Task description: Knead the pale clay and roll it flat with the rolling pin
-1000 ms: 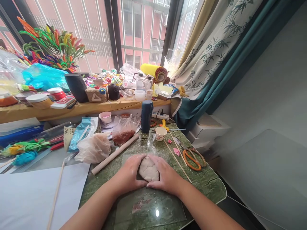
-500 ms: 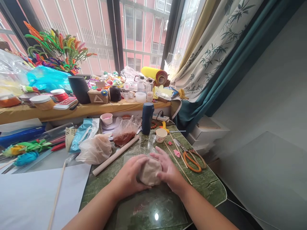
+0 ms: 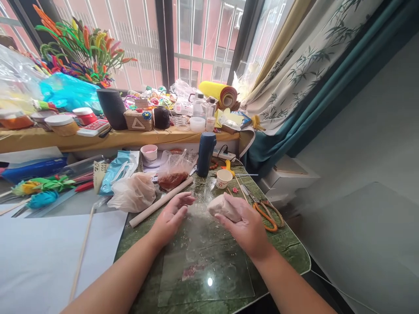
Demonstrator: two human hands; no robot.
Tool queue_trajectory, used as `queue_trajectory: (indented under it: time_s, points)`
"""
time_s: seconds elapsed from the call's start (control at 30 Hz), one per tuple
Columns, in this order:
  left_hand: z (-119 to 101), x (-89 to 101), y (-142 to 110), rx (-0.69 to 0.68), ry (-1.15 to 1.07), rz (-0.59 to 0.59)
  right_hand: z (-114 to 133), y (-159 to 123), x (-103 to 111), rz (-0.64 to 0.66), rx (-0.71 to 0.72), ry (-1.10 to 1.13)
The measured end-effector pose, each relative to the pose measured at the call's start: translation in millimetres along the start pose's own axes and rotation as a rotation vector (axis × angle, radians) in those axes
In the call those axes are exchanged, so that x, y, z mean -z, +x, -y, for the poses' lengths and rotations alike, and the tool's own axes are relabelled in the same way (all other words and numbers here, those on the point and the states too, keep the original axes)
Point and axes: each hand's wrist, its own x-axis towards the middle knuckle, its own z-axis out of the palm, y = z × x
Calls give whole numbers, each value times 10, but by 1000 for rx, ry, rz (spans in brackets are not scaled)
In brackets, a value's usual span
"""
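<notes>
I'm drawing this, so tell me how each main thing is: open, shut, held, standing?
Left hand, open, empty
Right hand, gripping
Dough-like lump, held in right hand
Blue flask, upright
Red jar, lid on
Yellow roll, rolled up
Pink-filled paper cup, upright, uncovered
Orange-handled scissors, blades hard to tell

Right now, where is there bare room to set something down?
On the clear sheet, nearer than the left hand and right hand, mostly bare besides a smear; also the white paper left of the long stick. Crowded: around the scissors and blue flask.
</notes>
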Motion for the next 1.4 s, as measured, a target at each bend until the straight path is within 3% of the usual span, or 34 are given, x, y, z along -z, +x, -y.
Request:
queue_trajectory:
  time_s: [0.1, 0.17, 0.3, 0.5, 0.67, 0.87, 0.97, 1.07, 1.27, 1.33, 1.4]
  points:
    - [-3, 4, 37, 73, 36, -60, -45, -3, -74, 156, 50, -122]
    - [-22, -2, 42, 69, 92, -16, -64, 11, -111, 250, 48, -189]
    - [-48, -13, 43, 60, 202, 84, -33, 96, -79, 314, 94, -256]
    - [9, -80, 88, 112, 363, 85, 29, 155, -63, 335, 173, -203]
    - [78, -128, 117, 75, 427, 67, 102, 70, -141, 106, 239, -188]
    - [52, -132, 117, 56, 453, 45, 77, 11, -292, 291, 262, -356]
    - [51, -129, 117, 65, 449, 52, 116, 47, -254, 255, 273, -316]
    - [74, -130, 116, 60, 446, 56, 146, 65, -242, 219, 223, -263]
    - [33, -125, 98, 57, 461, 71, 102, 71, -303, 393, 94, -220]
    - [-2, -106, 91, 51, 453, 90, 97, 73, -301, 361, 25, -94]
    - [-23, -80, 83, 46, 422, 101, 102, 55, -319, 228, -130, 137]
